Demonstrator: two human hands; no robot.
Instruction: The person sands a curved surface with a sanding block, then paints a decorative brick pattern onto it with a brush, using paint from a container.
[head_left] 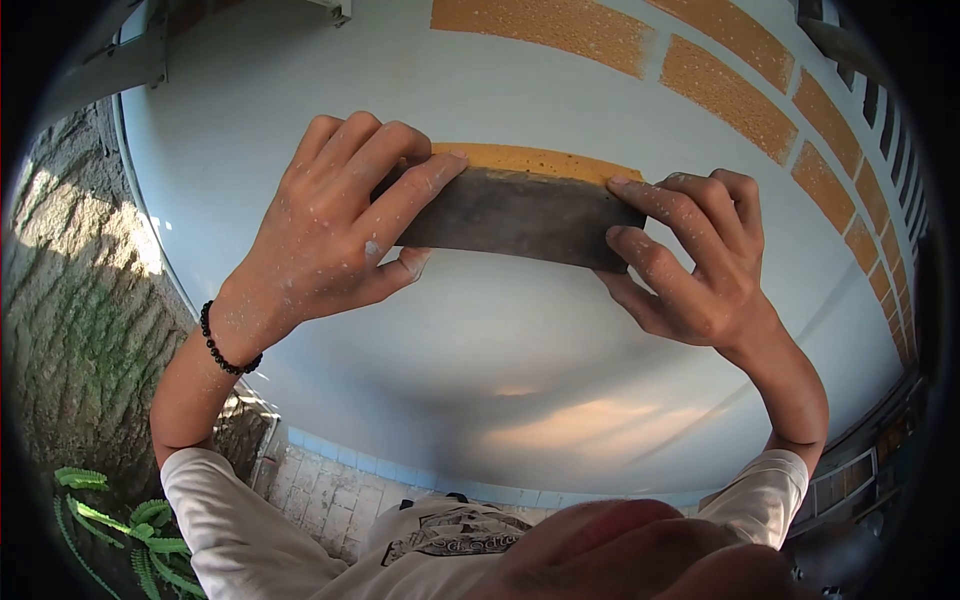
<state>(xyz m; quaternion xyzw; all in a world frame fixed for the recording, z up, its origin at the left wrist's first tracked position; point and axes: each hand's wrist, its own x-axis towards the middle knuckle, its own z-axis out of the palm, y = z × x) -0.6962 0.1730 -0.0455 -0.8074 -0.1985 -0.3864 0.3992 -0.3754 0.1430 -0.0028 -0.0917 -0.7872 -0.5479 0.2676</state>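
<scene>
A flat, dark grey rectangular plate with a speckled yellow strip along its upper edge (520,212) is held up lengthwise in front of the pale wall. My left hand (345,215) grips its left end, the index finger lying along the front by the yellow strip and the thumb below the lower edge. At the right end, my right hand (700,255) pinches it, one fingertip on the yellow strip and another on the dark face. White specks dot both hands. A black beaded bracelet (222,345) circles my left wrist.
The pale wall (420,370) carries orange brick-shaped patches (730,95) at the upper right. On the left stands a rough, rocky surface (75,250), with green fern leaves (145,535) below it. Whitish floor tiles (320,490) run along the wall's foot.
</scene>
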